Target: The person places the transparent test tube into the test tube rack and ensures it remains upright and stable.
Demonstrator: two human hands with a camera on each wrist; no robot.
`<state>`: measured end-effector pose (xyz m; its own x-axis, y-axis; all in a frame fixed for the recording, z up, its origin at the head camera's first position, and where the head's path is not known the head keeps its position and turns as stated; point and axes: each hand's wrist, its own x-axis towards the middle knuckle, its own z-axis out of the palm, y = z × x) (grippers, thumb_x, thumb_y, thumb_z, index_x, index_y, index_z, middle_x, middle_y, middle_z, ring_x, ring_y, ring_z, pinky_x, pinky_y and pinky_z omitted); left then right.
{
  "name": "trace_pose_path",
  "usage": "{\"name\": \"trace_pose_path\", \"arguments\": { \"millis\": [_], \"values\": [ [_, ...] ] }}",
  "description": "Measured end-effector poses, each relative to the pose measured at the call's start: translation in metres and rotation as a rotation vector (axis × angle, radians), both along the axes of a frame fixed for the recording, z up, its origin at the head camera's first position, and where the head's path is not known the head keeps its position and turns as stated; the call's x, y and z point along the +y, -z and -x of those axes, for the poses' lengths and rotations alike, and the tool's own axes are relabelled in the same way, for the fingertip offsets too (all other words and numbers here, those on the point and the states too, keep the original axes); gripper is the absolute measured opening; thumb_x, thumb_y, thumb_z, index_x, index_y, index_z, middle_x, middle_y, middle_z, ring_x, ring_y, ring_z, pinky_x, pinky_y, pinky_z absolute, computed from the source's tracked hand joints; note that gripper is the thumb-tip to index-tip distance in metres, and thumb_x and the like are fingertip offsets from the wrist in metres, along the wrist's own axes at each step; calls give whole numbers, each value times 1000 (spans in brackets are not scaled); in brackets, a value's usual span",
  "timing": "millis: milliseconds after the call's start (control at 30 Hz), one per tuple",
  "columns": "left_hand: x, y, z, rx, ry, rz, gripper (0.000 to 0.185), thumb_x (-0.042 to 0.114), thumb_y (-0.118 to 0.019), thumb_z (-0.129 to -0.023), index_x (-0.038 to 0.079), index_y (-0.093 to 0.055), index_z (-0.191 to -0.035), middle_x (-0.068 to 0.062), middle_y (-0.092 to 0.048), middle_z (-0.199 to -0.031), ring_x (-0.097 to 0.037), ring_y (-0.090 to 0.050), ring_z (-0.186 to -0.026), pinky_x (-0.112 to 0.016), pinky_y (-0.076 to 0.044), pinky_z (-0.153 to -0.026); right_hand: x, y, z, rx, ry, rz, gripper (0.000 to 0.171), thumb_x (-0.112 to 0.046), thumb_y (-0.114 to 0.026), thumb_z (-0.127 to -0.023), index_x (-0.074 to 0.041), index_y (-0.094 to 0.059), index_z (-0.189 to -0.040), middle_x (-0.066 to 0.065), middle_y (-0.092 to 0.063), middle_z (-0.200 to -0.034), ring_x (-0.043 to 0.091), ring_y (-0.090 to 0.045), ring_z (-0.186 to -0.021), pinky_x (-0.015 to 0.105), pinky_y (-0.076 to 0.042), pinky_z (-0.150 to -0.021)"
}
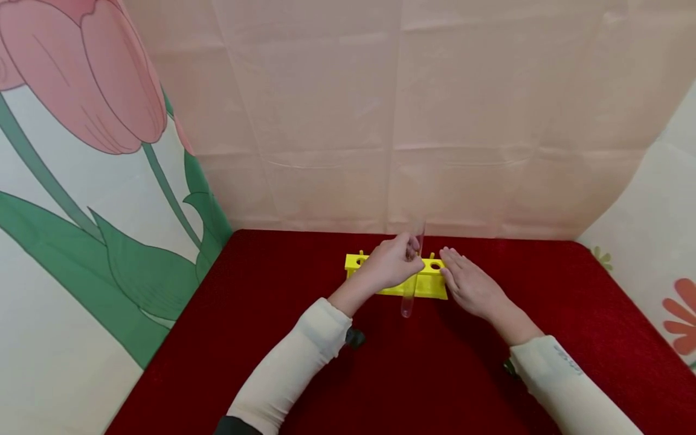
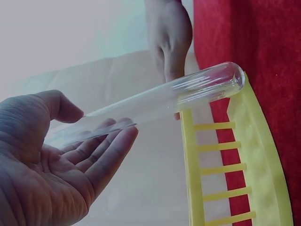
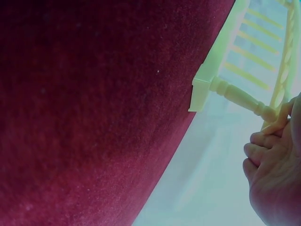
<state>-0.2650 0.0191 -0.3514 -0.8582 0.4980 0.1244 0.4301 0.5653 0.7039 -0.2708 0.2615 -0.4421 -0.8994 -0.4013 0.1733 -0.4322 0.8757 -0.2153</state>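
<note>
A clear glass test tube (image 1: 407, 302) slants across the front of a yellow test tube rack (image 1: 432, 284), its rounded closed end low and towards me. My left hand (image 1: 393, 261) grips it higher up, thumb on one side and fingers on the other, as the left wrist view shows. In that view the tube's closed end (image 2: 230, 82) overlaps the rack's near end. My right hand (image 1: 474, 285) is at the rack's right end, fingers extended and close together. The right wrist view has its fingertips against the end of the rack's top plate (image 3: 281, 84).
The rack stands on a dark red cloth-covered table (image 1: 244, 314). Round holes and short yellow pegs show along its top. A plain pinkish backdrop (image 1: 326, 121) hangs behind the table, and a tulip-patterned cloth (image 1: 81, 254) hangs at the left.
</note>
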Motion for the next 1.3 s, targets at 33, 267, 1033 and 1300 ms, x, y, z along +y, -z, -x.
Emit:
{"name": "trace_pose_path", "arguments": {
  "millis": [33, 267, 1033, 1300],
  "values": [
    [1, 0, 1, 4, 1, -6, 26, 23, -66, -95, 15, -53, -116, 4, -61, -95, -13, -60, -74, -23, -54, -67, 0, 1, 0, 2, 1, 1, 54, -21, -42, -109, 11, -32, -152, 29, -32, -158, 45, -26, -149, 60, -24, -118],
    [6, -2, 3, 13, 0, -58, 23, 22, -65, -96, 14, -53, -114, 4, -61, -94, -13, -60, -74, -23, -53, -65, 0, 0, -1, -4, -7, 22, 54, -21, -41, -109, 10, -32, -152, 29, -32, -158, 46, -25, -149, 60, -23, -118],
    [20, -12, 14, -32, -38, -129, 22, 23, -63, -97, 16, -53, -115, 2, -62, -94, -15, -60, -74, -23, -53, -66, 4, 4, -1, 15, -10, 11, 55, -20, -43, -108, 11, -31, -152, 29, -31, -158, 46, -26, -148, 60, -24, -117],
    [24, -20, 17, -45, -45, -159, 21, 22, -62, -98, 16, -49, -114, 0, -62, -91, -17, -57, -63, -24, -52, -57, 4, 3, -1, 45, -19, 2, 53, -17, -44, -108, 13, -33, -150, 31, -33, -157, 47, -28, -147, 60, -26, -117]
  ]
}}
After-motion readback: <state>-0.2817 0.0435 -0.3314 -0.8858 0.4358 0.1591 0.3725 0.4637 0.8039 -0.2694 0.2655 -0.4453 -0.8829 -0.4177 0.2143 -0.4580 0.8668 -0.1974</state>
